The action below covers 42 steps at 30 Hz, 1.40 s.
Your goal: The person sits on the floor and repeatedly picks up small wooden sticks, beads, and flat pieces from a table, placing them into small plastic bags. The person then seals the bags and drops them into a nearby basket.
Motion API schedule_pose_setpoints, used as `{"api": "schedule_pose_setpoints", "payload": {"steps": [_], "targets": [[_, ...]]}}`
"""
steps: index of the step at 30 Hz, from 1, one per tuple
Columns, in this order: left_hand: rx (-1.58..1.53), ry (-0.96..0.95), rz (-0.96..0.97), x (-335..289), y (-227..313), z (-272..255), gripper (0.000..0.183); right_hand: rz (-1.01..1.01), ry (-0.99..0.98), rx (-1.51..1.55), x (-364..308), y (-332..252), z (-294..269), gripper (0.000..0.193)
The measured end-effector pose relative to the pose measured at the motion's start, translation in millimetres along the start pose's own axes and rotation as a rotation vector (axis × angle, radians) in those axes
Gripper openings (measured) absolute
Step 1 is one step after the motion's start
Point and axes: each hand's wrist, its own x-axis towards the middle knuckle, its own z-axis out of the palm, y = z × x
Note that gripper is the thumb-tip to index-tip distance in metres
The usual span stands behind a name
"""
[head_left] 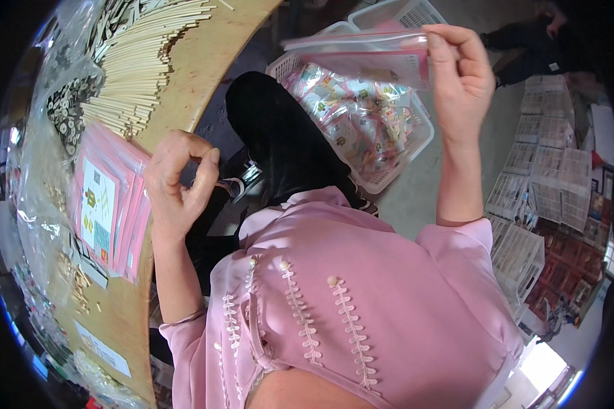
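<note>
My right hand (460,75) pinches the right end of a clear zip bag (361,60) with a pink edge. It holds the bag stretched sideways above a white plastic basket (421,140). Inside the basket lie many filled zip bags (358,116) with printed cards. Over the table's edge, my left hand (183,178) is curled, thumb and forefinger brought together; nothing shows between them. Just left of it stands a leaning stack of pink-edged zip bags (112,204), its front one showing a printed card.
A fan of thin wooden sticks (140,65) and a heap of dark washers (68,116) lie on the wooden table (205,65). Short wooden pegs (82,286) are scattered nearer me. A second white basket (416,13) stands beyond the first. Printed sheets (546,170) cover floor at right.
</note>
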Motion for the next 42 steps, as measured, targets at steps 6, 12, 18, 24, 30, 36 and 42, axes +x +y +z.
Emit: {"api": "schedule_pose_setpoints", "payload": {"steps": [6,12,18,24,30,36,42], "targets": [[0.126,-0.122,-0.04,10,-12,19,0.014,0.287,-0.178,-0.313,-80,144,55,0.019],[0.433,-0.133,0.052,29,-31,29,0.017,0.495,-0.293,-0.473,-153,321,50,0.036],[0.555,-0.209,0.105,65,-47,46,0.04,0.501,-0.264,-0.94,-161,508,-59,0.056],[0.541,-0.242,0.039,64,-52,38,0.045,0.882,-0.036,-0.777,-125,582,-142,0.07],[0.52,-0.291,-0.003,66,-53,35,0.048,1.209,0.212,-0.287,-92,586,-177,0.095],[0.544,-0.302,-0.024,59,-56,31,0.049,1.248,-0.076,-0.74,-92,582,-148,0.061],[0.502,-0.307,-0.009,69,-51,33,0.05,0.916,-0.191,-0.907,-138,548,-113,0.031]]}}
